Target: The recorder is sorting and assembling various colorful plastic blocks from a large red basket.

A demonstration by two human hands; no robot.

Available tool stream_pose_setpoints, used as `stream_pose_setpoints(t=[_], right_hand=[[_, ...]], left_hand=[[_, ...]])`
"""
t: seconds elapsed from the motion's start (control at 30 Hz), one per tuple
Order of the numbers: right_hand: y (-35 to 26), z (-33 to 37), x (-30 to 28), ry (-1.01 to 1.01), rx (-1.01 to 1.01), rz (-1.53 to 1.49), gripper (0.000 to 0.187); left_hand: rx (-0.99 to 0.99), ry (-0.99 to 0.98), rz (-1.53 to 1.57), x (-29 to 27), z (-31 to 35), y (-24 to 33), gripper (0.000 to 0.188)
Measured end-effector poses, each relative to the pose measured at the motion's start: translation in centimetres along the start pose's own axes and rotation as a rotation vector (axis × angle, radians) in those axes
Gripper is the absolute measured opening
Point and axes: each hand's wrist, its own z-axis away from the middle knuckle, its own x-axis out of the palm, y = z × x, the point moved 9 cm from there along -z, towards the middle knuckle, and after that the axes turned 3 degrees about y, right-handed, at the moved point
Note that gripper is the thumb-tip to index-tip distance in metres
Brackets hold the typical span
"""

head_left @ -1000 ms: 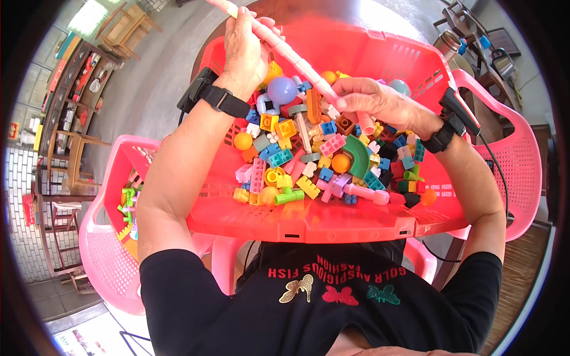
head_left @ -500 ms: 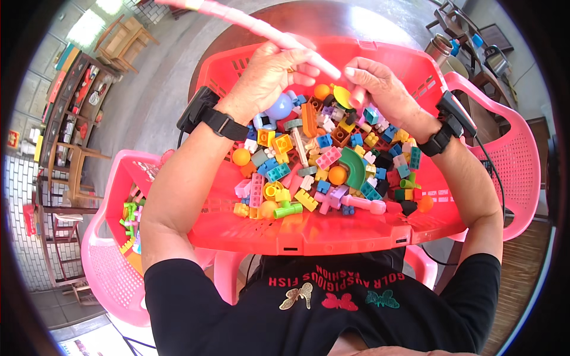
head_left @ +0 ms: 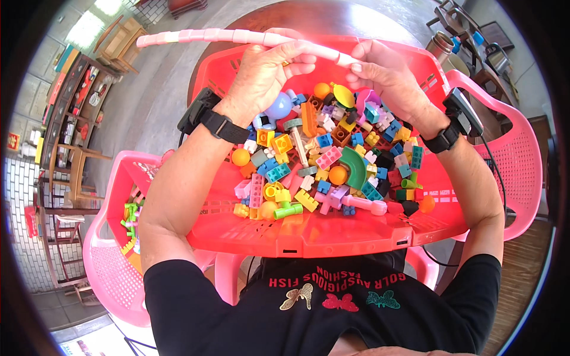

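My left hand (head_left: 266, 72) is closed round a long, slightly curved chain of pale pink tube pieces (head_left: 237, 36). The chain stretches up and left past the basket's rim. At its right end, my right hand (head_left: 392, 80) pinches a short pink tube piece (head_left: 347, 60) against the chain. Whether that piece is pushed fully in, I cannot tell. Both hands are above a red plastic basket (head_left: 350, 243) full of mixed toy blocks. Beneath them lie a blue ball (head_left: 279, 107), a yellow disc-like piece (head_left: 343, 96) and a green curved piece (head_left: 354, 169).
A pink plastic chair (head_left: 516, 142) stands at the right. On the left, another pink chair (head_left: 107, 261) bears a red container (head_left: 122, 190) with more blocks. Behind the basket is a dark round table (head_left: 320, 21). A wooden shelf (head_left: 74, 101) lines the left wall.
The short pink piece has moved up in my right hand to meet the chain's end. The chain's far end has swung down into view and lies more level.
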Motion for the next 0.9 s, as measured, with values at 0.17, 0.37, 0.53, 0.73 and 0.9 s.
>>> stream_pose_setpoints(t=[0.17,0.37,0.53,0.73,0.9], right_hand=[[-0.2,0.4,0.8,-0.015,-0.022,0.093,0.021],[0.0,1.3,2.1,-0.065,0.059,0.357,0.027],[-0.6,2.0,2.6,0.0,0.016,0.406,0.026],[-1.6,2.4,2.7,0.021,0.039,0.386,0.025],[-2.7,2.2,3.2,0.003,0.034,0.402,0.027]], left_hand=[[-0.012,-0.032,0.013,0.6,0.2,-0.1,0.017],[-0.062,-0.033,-0.027,0.6,0.6,-0.9,0.017],[-0.083,-0.022,-0.035,1.6,1.0,-1.4,0.019],[-0.042,-0.058,0.026,2.4,1.3,-1.5,0.019],[0.005,-0.125,0.028,3.1,1.1,-0.4,0.021]])
